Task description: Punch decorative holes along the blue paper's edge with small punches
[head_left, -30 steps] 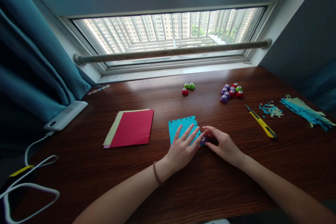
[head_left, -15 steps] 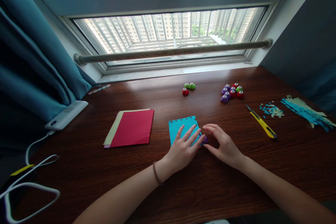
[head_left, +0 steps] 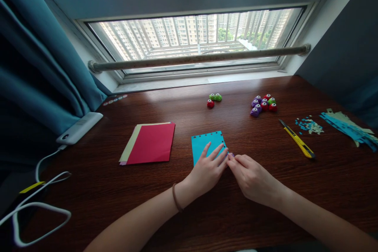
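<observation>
Fingers (head_left: 217,154) of our left hand (head_left: 206,171) are lying spread flat on the blue paper (head_left: 203,143); our right hand (head_left: 252,179) is curling over a small purple punch (head_left: 232,155) at the paper's right edge on the desk (head_left: 265,212).

1. My left hand (head_left: 208,171) lies flat on the punched sheet (head_left: 206,143) before me on the desk (head_left: 236,212).
2. My right hand (head_left: 252,179) sits just right of it, fingertips touching at the sheet's right edge.
3. The paper stack (head_left: 150,143) lies left of the sheet.
4. The craft knife (head_left: 297,143) lies to the right, paper strips (head_left: 351,130) beyond it.
5. Two punch clusters (head_left: 262,104) sit behind, nearer the window.
</observation>
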{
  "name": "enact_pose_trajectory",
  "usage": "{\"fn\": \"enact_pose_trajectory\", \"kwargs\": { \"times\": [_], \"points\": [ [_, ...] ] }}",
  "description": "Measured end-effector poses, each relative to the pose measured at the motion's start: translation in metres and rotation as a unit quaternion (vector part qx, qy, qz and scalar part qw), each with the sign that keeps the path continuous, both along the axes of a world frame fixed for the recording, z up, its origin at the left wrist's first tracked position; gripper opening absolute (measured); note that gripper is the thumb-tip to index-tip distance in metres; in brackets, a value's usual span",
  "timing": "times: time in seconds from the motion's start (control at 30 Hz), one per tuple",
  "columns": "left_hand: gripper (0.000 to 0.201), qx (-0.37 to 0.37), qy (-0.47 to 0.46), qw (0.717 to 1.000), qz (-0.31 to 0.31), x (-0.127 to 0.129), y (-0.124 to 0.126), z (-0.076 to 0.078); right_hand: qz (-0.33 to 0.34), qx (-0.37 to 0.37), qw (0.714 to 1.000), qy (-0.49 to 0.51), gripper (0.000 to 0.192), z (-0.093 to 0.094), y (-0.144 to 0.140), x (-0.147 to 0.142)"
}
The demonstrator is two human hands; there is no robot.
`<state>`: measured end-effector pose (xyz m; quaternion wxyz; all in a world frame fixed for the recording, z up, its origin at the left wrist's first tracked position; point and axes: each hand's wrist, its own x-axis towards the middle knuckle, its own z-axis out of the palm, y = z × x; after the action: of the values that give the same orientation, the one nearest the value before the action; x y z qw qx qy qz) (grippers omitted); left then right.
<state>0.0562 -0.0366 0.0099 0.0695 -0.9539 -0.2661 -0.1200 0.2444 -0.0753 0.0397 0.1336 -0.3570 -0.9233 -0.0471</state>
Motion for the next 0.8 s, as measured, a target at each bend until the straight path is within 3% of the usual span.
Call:
{"fn": "enact_pose_trajectory", "kwargs": {
  "times": [0.13,0.27,0.57,0.7,0.8],
  "points": [
    [0.034,-0.003,0.012,1.000,-0.016,0.000,0.000,-0.001,0.025,0.007,0.995,-0.100,0.028,0.015,0.003,-0.006],
    [0.035,-0.010,0.026,1.000,-0.004,0.002,-0.001,-0.001,0.050,0.015,0.990,-0.134,0.024,0.018,0.008,-0.008],
    [0.035,-0.016,0.016,1.000,-0.003,0.004,-0.001,-0.004,0.039,0.029,0.991,-0.123,0.020,0.010,0.007,-0.011],
    [0.035,-0.066,-0.043,0.997,-0.016,0.001,0.003,-0.008,0.015,0.035,0.994,-0.099,0.022,0.007,0.007,-0.010],
    [0.037,-0.113,-0.076,0.991,-0.014,0.000,0.005,-0.009,-0.011,-0.003,1.000,-0.018,0.023,0.003,0.009,-0.005]
  ]
}}
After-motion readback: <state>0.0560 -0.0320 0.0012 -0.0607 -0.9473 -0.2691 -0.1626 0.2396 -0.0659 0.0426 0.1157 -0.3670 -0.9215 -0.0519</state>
